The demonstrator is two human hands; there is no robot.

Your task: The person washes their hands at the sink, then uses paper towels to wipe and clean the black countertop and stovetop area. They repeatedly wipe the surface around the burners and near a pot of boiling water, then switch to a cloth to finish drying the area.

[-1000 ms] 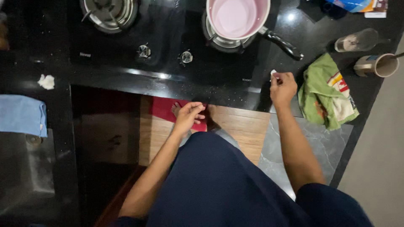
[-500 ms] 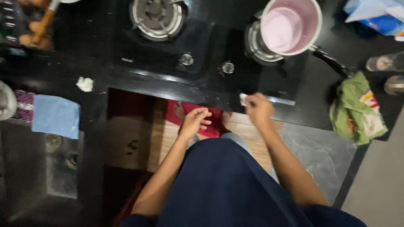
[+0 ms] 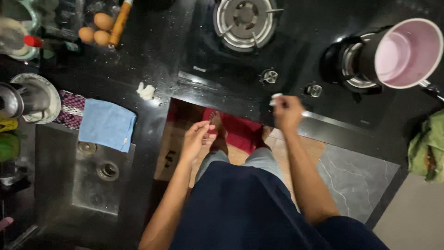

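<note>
My right hand (image 3: 287, 112) hovers at the front edge of the black counter (image 3: 166, 69), closed on a small white piece (image 3: 275, 97) pinched in its fingertips, just below the two stove knobs (image 3: 269, 76). My left hand (image 3: 196, 137) hangs lower, over the red floor mat (image 3: 240, 129), with fingers loosely apart and nothing in it. A pink pot (image 3: 407, 53) stands on the right burner. The left burner (image 3: 244, 21) is bare.
A crumpled white scrap (image 3: 146, 91) lies on the counter near the corner. A blue cloth (image 3: 107, 124) hangs over the sink (image 3: 83, 180) edge. Eggs (image 3: 95, 30) and a wooden handle sit far left, a steel vessel (image 3: 27, 97) at left, green cloth (image 3: 428, 148) at right.
The view has swung left, so stove and pot shifted right and the sink and eggs came into sight. My right hand moved left along the counter edge with the white piece.
</note>
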